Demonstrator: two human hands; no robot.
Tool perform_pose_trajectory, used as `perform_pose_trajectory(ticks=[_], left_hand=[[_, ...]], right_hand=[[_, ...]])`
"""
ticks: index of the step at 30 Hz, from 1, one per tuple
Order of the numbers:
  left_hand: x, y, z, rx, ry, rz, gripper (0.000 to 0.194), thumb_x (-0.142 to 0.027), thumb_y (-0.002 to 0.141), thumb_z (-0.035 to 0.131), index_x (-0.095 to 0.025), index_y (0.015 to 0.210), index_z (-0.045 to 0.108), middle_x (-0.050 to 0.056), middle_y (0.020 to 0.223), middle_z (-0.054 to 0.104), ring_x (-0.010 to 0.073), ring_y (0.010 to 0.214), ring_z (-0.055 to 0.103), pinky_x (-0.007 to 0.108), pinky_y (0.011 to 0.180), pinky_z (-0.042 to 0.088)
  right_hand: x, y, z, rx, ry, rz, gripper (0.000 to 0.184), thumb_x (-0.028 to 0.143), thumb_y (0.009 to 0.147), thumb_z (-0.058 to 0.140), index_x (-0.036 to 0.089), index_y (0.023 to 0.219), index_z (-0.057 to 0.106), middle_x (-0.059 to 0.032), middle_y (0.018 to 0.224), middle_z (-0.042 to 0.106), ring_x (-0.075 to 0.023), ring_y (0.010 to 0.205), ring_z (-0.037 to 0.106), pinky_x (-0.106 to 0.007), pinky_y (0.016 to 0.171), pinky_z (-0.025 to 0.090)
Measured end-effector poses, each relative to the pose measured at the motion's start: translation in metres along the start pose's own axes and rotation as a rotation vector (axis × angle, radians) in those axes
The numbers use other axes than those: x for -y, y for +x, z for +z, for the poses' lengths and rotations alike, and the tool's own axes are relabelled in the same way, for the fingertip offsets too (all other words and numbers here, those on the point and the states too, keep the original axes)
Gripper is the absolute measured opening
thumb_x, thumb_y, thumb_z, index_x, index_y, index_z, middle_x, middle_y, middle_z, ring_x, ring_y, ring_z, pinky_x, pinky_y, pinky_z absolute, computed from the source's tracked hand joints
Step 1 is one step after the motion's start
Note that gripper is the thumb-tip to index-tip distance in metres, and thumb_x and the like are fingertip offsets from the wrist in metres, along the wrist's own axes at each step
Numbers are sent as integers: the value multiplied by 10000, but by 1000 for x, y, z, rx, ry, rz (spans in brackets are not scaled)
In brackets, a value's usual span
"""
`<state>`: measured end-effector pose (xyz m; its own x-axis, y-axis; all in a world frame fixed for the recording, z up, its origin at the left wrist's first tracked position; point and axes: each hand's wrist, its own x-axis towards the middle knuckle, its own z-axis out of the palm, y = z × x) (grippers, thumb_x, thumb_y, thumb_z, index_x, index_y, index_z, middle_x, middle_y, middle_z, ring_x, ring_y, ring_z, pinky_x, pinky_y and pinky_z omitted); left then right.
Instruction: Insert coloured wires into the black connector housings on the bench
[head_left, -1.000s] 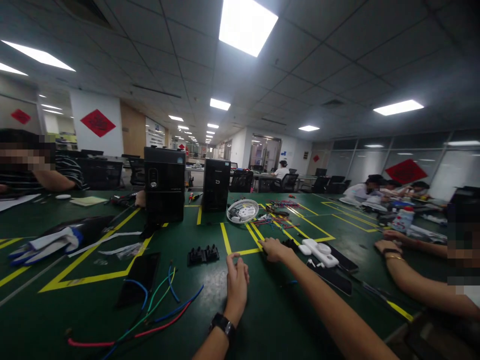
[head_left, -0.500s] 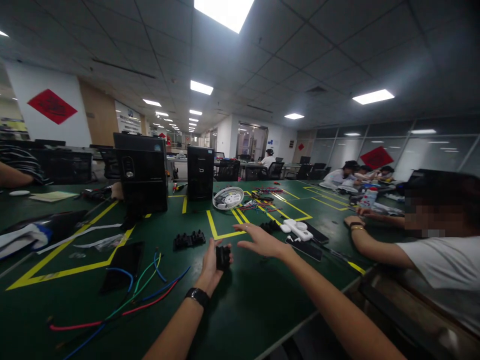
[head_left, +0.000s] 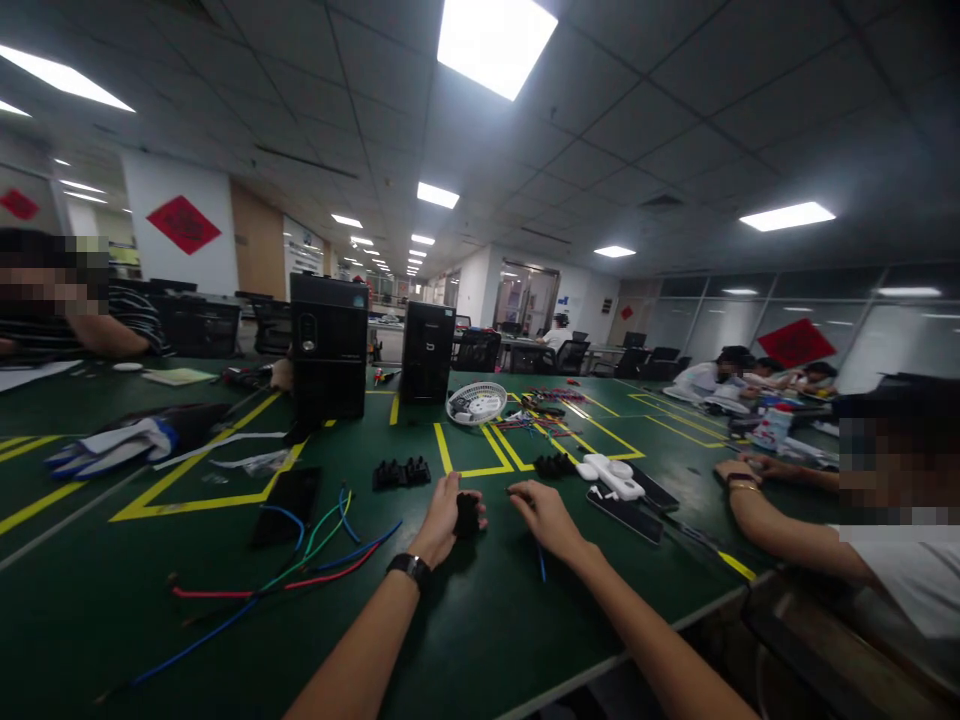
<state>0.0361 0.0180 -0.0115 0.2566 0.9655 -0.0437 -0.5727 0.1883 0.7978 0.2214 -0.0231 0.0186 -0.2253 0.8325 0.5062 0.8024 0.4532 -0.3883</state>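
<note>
Red, blue and green insulated wires (head_left: 296, 578) lay near left on green bench (head_left: 480, 625) | left hand (head_left: 437, 527): grip held small black ridged block (head_left: 468, 513) | right hand (head_left: 549, 516): grip narrow, pinching thin blue wire (head_left: 542, 565) | round white plastic basket (head_left: 474, 420) sat beyond, contents unclear
</note>
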Motion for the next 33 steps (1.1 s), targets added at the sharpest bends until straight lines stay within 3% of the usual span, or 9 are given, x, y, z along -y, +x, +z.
perform_pose_trajectory(ticks=[4,7,9,11,15,22,26,30,33], left_hand=[[-2,10,-12,-42,154,164,473,-503,808,575,-222,1151,410,33,781,648,139,559,624,281,532,521],[-5,18,-18,-85,175,272,513,-512,785,599,-182,1151,454,64,821,665,147,620,641,256,567,505],[-6,22,-19,-68,150,288,507,-528,784,589,-155,1112,492,75,814,672,155,637,645,256,582,497],[-6,25,-19,-51,129,287,494,-540,784,577,-138,1065,522,77,791,675,161,635,647,260,585,492],[-4,28,-16,-81,111,278,503,-564,771,570,-136,1032,536,70,765,674,163,617,643,256,555,477],[-3,27,-15,-112,68,275,534,-618,756,541,-141,996,542,47,711,654,159,624,641,253,570,482],[-3,24,-12,-115,59,275,494,-619,751,545,-168,952,528,13,694,612,132,546,614,242,513,480],[-9,18,-9,-172,69,222,420,-604,794,498,-230,985,482,-23,764,568,83,477,572,222,450,476],[-13,15,-9,-176,44,228,407,-598,801,492,-233,980,477,-38,727,544,77,472,558,207,441,468]], right_hand=[[27,24,35,-125,176,-34,240,210,897,471,195,1017,678,-70,970,694,-191,913,630,-306,844,459],[34,26,49,-161,279,-21,232,222,885,486,202,999,687,-58,951,694,-189,903,630,-299,832,463],[33,22,51,-177,334,40,224,247,875,495,197,970,691,-54,916,696,-191,868,637,-290,788,477],[31,17,51,-166,389,137,227,283,872,488,187,937,683,-40,810,686,-176,715,640,-267,656,491],[33,14,52,-86,559,290,235,362,858,484,175,880,624,12,663,614,-99,376,496,-213,370,374],[38,17,55,-13,829,402,302,454,783,564,163,866,566,26,653,607,-86,348,491,-197,337,348],[34,26,38,-185,789,376,337,475,731,633,144,788,601,-9,654,626,-99,414,509,-220,410,391],[37,39,26,-351,555,274,284,424,751,623,141,767,650,-56,675,672,-170,586,599,-258,545,454],[44,40,35,-317,349,163,196,330,782,591,162,798,689,-52,717,701,-183,646,623,-267,617,463]])
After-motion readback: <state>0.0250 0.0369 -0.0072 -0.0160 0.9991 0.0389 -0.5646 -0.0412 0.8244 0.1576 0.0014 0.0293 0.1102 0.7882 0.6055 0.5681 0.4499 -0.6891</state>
